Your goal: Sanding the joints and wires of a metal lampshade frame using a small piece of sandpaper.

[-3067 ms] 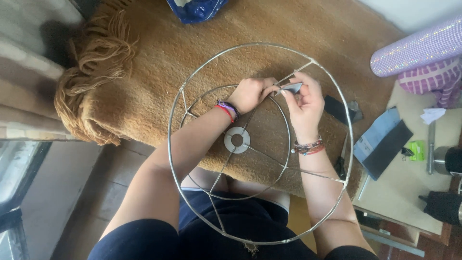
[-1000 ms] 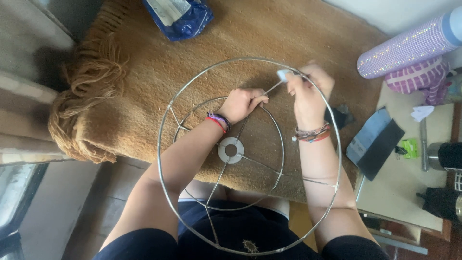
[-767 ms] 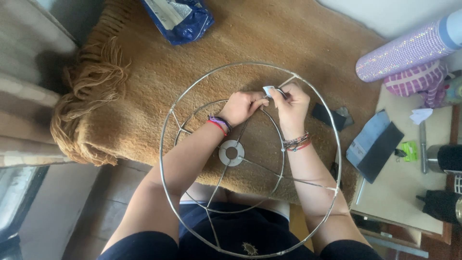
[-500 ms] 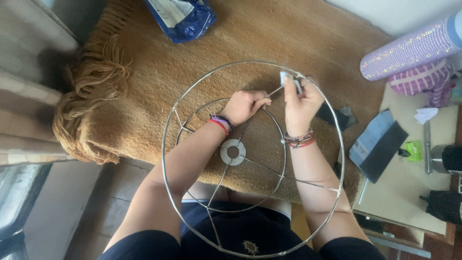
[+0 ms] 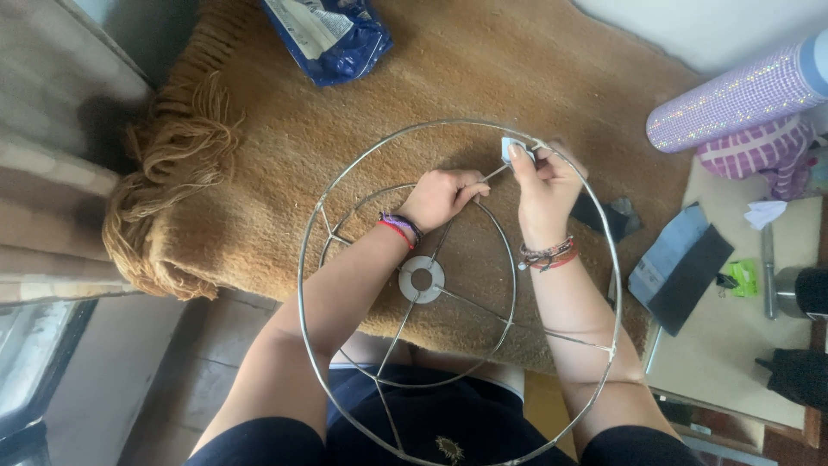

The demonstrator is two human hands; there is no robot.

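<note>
From the head camera I see my left hand (image 5: 442, 197) clenched on a strut of the wire frame (image 5: 345, 203), which rests over my lap and the rug (image 5: 483, 78). My right hand (image 5: 545, 185) pinches a small white strip (image 5: 509, 148) at the frame's outer ring.

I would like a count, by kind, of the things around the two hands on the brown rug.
Wire lampshade frame: 1
Small pale strip in the right hand: 1
Blue packet: 1
Purple glitter roll: 1
Left hand grips a frame spoke.
Total: 4
</note>
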